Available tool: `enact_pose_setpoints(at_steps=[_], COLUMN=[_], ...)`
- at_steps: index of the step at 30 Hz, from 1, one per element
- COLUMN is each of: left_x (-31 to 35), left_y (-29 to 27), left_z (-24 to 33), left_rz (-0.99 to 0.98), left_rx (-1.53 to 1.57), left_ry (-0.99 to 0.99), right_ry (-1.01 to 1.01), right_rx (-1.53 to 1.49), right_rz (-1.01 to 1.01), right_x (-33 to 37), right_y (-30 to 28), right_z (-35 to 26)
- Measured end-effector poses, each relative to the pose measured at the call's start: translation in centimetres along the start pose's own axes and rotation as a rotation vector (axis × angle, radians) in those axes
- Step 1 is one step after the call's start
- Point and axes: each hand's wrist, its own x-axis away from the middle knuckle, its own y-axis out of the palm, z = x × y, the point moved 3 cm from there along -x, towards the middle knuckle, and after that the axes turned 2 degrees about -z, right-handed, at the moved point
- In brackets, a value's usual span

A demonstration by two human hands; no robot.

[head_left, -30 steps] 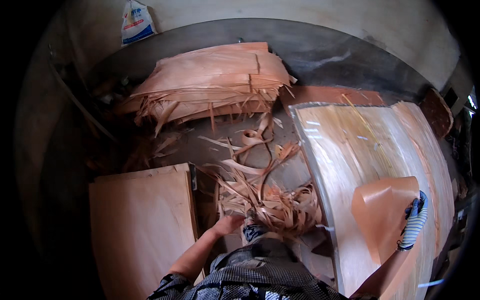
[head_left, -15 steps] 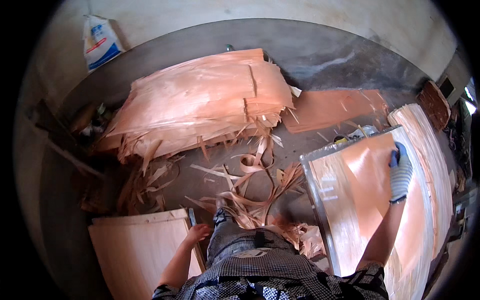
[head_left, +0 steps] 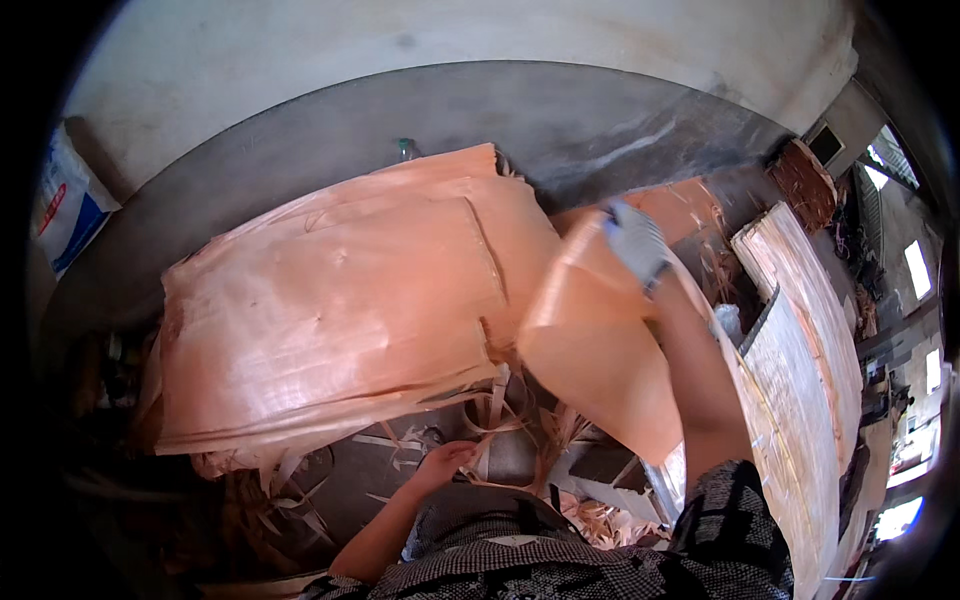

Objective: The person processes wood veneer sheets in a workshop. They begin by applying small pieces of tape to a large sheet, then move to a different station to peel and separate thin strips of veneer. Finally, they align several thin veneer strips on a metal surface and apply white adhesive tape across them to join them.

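My right hand, in a striped work glove, grips the upper edge of a thin orange-brown wood veneer sheet. The sheet hangs at a slant beside the large veneer stack, its lower part blurred by motion. Its left edge overlaps the stack's right end in view; whether they touch I cannot tell. My bare left hand hovers near my lap, just in front of the stack's near edge. Its fingers are loosely extended, and nothing shows in them.
Another pile of pale veneer stands on the right. Veneer scraps and curled strips litter the floor around my legs. A reddish sheet lies behind the held one. Back left, a white and blue sack hangs on the wall.
My right hand has lifted the veneer sheet off the right-hand pile and carried it left toward the big stack. My view has turned, and my left hand has left the lower-left stack's edge.
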Motion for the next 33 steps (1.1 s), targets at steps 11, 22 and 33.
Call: enact_pose_setpoints(at_steps=[11, 22, 33], left_x=[-10.7, -11.8, -16.1], left_y=[-21.6, -46.1, -14.7], left_z=[24.5, 11.5, 12.4], left_rz=[0.288, 0.548, 0.013], left_rx=[0.021, -1.317, -1.586], left_ry=[0.307, 0.048, 0.055], right_ry=[-0.716, 0.409, 0.961], right_rx=[-0.413, -0.12, -0.013], right_rz=[-0.048, -0.629, -0.67], right_x=[-6.0, 23.0, 32.2], right_y=[10.9, 10.5, 6.4], right_z=[-34.7, -5.2, 0.2])
